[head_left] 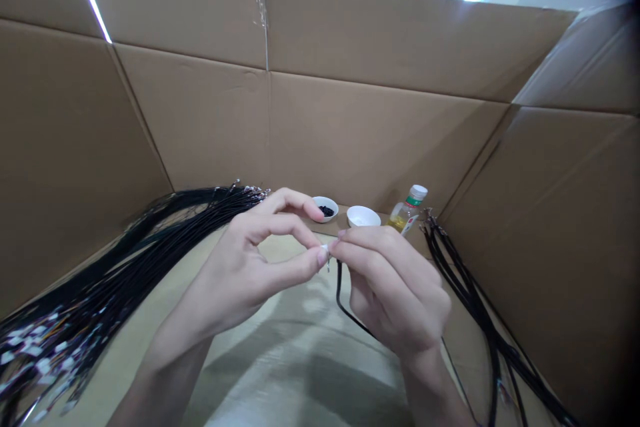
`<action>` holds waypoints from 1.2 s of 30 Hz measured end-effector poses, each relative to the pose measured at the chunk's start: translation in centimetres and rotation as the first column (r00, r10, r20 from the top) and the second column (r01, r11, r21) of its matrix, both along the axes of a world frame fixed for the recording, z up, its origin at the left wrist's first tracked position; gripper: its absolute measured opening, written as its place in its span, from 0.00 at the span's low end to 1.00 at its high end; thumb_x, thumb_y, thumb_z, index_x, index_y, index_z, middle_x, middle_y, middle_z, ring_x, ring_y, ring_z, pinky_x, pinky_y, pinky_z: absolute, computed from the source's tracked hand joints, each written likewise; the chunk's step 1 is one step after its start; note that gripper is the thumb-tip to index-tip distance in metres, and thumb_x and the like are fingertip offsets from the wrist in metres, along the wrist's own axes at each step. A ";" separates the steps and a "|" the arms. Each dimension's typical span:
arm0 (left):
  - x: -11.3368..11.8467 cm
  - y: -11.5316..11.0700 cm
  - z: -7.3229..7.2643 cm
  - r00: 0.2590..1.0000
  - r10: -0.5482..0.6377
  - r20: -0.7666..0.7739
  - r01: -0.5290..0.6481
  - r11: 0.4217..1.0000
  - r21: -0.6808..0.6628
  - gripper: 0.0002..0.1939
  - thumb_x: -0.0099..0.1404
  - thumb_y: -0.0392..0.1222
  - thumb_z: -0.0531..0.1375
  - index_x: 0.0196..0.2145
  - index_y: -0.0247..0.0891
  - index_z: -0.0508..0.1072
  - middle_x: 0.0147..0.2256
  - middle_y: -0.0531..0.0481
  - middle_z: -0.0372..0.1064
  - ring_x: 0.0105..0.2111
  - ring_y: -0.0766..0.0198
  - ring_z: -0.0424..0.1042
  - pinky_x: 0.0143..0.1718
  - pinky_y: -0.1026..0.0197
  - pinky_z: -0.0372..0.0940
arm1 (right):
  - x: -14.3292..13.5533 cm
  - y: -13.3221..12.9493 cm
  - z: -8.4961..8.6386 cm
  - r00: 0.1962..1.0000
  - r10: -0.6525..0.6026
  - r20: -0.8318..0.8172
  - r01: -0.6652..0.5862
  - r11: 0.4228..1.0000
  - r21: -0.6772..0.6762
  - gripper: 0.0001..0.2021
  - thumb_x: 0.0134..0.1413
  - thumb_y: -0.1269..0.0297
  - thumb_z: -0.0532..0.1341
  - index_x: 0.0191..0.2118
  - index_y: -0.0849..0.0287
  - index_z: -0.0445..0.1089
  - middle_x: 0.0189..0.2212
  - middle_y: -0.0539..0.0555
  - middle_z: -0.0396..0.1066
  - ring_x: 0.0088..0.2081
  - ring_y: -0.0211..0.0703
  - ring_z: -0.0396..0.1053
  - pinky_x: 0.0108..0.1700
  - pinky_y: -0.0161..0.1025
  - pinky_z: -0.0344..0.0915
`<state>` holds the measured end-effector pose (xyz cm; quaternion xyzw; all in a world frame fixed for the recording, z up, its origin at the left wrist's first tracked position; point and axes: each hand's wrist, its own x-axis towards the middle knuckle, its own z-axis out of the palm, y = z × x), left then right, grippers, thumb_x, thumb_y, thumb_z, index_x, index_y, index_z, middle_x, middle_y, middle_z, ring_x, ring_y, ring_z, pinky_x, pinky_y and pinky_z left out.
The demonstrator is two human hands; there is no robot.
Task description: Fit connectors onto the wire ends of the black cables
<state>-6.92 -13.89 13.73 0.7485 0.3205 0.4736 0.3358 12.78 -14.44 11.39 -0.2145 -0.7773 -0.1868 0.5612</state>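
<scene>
While left grip (245,273) pinches white connector (325,251), black cable (339,287) curving lengthwise down rightward, right grip (397,283), hold unclear

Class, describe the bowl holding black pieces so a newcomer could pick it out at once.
Start at the cardboard wall across the back. Near its foot, just beyond the left hand, stands a small white bowl. Black pieces inside set it apart from the second white bowl to its right.
</scene>
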 end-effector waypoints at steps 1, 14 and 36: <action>-0.1 0.1 0.0 1.000 0.001 0.001 -0.001 1.000 0.002 0.09 0.69 0.44 0.70 0.30 0.45 0.81 0.49 0.52 0.68 0.51 0.60 0.67 0.58 0.57 0.59 | 0.0 0.0 0.2 1.000 -0.004 -0.001 0.004 0.999 -0.041 0.11 0.66 0.83 0.60 0.42 0.61 0.76 0.37 0.54 0.80 0.37 0.42 0.78 0.39 0.39 0.76; -1.4 0.9 0.2 0.997 -0.070 0.012 0.070 0.997 -0.012 0.08 0.71 0.46 0.69 0.32 0.47 0.83 0.49 0.53 0.70 0.53 0.61 0.68 0.57 0.60 0.61 | 0.1 0.9 1.0 0.817 0.325 -0.477 -0.569 0.596 -0.567 0.03 0.63 0.67 0.72 0.41 0.58 0.81 0.35 0.52 0.80 0.35 0.37 0.77 0.36 0.31 0.75; -1.6 2.7 -0.5 0.993 -0.079 0.090 0.088 0.991 -0.104 0.10 0.71 0.44 0.67 0.30 0.45 0.83 0.49 0.50 0.76 0.57 0.58 0.72 0.57 0.60 0.66 | -0.4 2.8 -0.6 0.514 0.281 -0.810 -0.849 0.034 -0.527 0.04 0.65 0.60 0.72 0.38 0.52 0.83 0.35 0.50 0.78 0.35 0.33 0.72 0.36 0.28 0.70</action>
